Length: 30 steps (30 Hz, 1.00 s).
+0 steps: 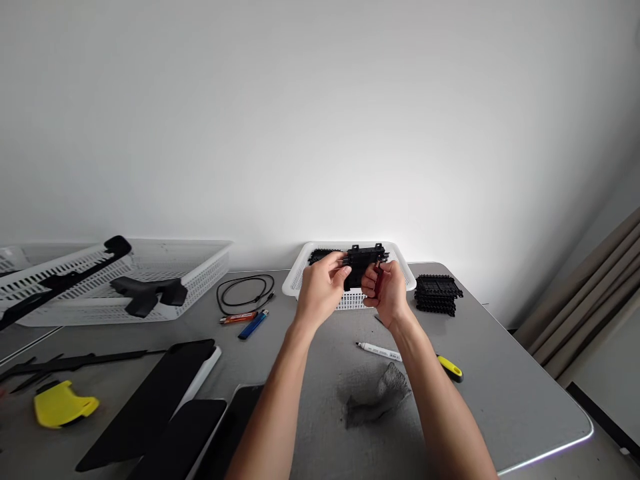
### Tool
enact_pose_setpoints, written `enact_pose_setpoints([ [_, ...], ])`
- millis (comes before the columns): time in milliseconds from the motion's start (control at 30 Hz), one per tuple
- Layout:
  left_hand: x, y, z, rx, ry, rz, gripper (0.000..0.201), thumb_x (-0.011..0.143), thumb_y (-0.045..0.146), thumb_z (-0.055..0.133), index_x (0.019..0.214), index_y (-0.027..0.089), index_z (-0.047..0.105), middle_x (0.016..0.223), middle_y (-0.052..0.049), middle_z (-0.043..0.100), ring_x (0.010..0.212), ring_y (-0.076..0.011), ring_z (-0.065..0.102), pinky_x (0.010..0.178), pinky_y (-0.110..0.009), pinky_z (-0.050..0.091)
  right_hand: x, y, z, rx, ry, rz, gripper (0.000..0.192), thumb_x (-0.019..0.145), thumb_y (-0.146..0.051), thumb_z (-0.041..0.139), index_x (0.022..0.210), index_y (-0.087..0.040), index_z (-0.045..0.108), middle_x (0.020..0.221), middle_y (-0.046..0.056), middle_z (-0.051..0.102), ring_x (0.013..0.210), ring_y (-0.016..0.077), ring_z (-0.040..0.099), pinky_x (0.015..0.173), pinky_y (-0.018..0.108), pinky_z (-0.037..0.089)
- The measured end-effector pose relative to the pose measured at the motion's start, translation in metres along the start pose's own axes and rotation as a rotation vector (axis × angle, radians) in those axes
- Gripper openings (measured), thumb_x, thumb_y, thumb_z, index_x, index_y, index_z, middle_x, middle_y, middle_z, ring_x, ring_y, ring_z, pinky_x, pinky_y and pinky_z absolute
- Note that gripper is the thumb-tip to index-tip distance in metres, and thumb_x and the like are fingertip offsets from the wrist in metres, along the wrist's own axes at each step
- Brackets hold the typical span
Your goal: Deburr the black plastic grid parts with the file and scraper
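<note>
Left hand (323, 288) and right hand (387, 288) both grip a black plastic part (364, 261) above white basket (350, 299); marker (379, 351) at 6 o'clock, open tabletop (500, 387) toward 4 o'clock edge

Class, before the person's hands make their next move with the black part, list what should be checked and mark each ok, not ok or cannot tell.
1. Left hand grips black part: ok.
2. Right hand on the part's right end: ok.
3. Part held above white basket, off the table: ok.
4. Stack of black parts sits apart from the hands: ok.
5. White marker lies under the right forearm, not in the way: ok.
6. Part correctly seated or aligned: cannot tell.
</note>
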<state>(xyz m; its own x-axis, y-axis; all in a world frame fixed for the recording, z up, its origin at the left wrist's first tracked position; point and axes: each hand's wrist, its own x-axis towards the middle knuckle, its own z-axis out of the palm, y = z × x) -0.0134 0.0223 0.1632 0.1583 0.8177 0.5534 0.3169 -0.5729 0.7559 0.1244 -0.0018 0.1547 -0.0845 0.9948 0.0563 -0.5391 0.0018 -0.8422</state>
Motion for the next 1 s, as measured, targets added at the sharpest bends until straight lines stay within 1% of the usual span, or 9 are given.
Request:
enact_pose_setpoints([
  [200,-0.002,0.003,0.003,0.014,-0.014,0.028,0.032,0.084,0.021,0.054,0.113,0.017,0.066,0.107,-0.011,0.075,0.104,-0.0261,0.070,0.088,-0.036,0.056,0.001,0.006,0.004,-0.167,0.016,-0.018,0.024,0.070,-0.042,0.044,0.066,-0.022,0.032,0.060,-0.006,0.023,0.051,0.0087,0.015,0.043,0.022,0.007],
  [300,-0.002,0.003,0.004,-0.021,-0.023,0.025,0.032,0.083,0.020,0.054,0.112,0.017,0.067,0.104,-0.010,0.075,0.101,-0.0257,0.071,0.087,-0.035,0.057,-0.001,0.007,0.008,-0.251,-0.011,-0.049,0.027,0.074,-0.046,0.043,0.068,-0.022,0.033,0.062,-0.006,0.023,0.052,0.0092,0.017,0.044,0.022,0.010],
  [400,0.001,-0.003,0.003,-0.100,0.028,-0.047,0.030,0.083,0.027,0.057,0.109,0.016,0.067,0.102,-0.012,0.075,0.095,-0.0272,0.072,0.082,-0.037,0.058,-0.005,0.004,0.010,-0.259,-0.023,-0.075,0.033,0.078,-0.053,0.043,0.070,-0.022,0.035,0.064,-0.006,0.024,0.053,0.0091,0.018,0.044,0.021,0.012],
  [500,0.004,-0.010,0.002,-0.287,0.108,-0.140,0.035,0.080,0.036,0.062,0.109,0.016,0.063,0.099,-0.012,0.074,0.089,-0.0269,0.072,0.075,-0.037,0.060,-0.008,0.000,0.010,-0.230,0.079,-0.148,0.035,0.077,-0.053,0.051,0.070,-0.023,0.034,0.063,-0.006,0.025,0.052,0.0086,0.019,0.043,0.021,0.013],
  [567,0.005,-0.014,0.002,-0.429,0.151,-0.176,0.039,0.079,0.037,0.064,0.111,0.017,0.057,0.100,-0.010,0.073,0.090,-0.0252,0.071,0.075,-0.038,0.060,-0.009,-0.003,0.008,-0.210,0.183,-0.233,0.036,0.076,-0.051,0.056,0.069,-0.023,0.035,0.062,-0.006,0.030,0.052,0.0087,0.025,0.042,0.020,0.017],
  [667,0.007,-0.017,0.002,-0.552,0.208,-0.164,0.037,0.078,0.036,0.065,0.108,0.020,0.052,0.109,-0.008,0.070,0.099,-0.0221,0.068,0.085,-0.040,0.058,-0.009,-0.007,0.003,-0.196,0.270,-0.292,0.036,0.076,-0.054,0.058,0.070,-0.023,0.041,0.065,-0.003,0.047,0.059,0.0114,0.045,0.043,0.020,0.031],
  [767,0.009,-0.017,0.002,-0.610,0.226,-0.117,0.032,0.079,0.037,0.065,0.103,0.022,0.051,0.114,-0.008,0.067,0.109,-0.0217,0.065,0.095,-0.043,0.054,-0.008,-0.011,0.000,-0.094,0.232,-0.192,0.040,0.076,-0.058,0.059,0.070,-0.023,0.042,0.078,0.003,0.064,0.071,0.0161,0.060,0.046,0.022,0.044],
  [867,0.009,-0.012,0.000,-0.666,0.169,-0.074,0.031,0.078,0.038,0.068,0.100,0.022,0.052,0.112,-0.007,0.067,0.116,-0.0224,0.061,0.102,-0.044,0.050,-0.007,-0.013,-0.002,0.063,0.215,-0.092,0.040,0.076,-0.055,0.064,0.070,-0.023,0.040,0.087,0.006,0.071,0.077,0.0183,0.067,0.048,0.024,0.050],
  [1000,0.008,-0.005,-0.002,-0.773,0.106,-0.010,0.033,0.076,0.037,0.073,0.097,0.022,0.053,0.109,-0.007,0.070,0.121,-0.0230,0.060,0.108,-0.043,0.045,-0.005,-0.011,-0.003,0.188,0.295,-0.086,0.031,0.070,-0.035,0.075,0.076,-0.022,0.048,0.075,0.002,0.069,0.075,0.0169,0.070,0.055,0.024,0.056],
])
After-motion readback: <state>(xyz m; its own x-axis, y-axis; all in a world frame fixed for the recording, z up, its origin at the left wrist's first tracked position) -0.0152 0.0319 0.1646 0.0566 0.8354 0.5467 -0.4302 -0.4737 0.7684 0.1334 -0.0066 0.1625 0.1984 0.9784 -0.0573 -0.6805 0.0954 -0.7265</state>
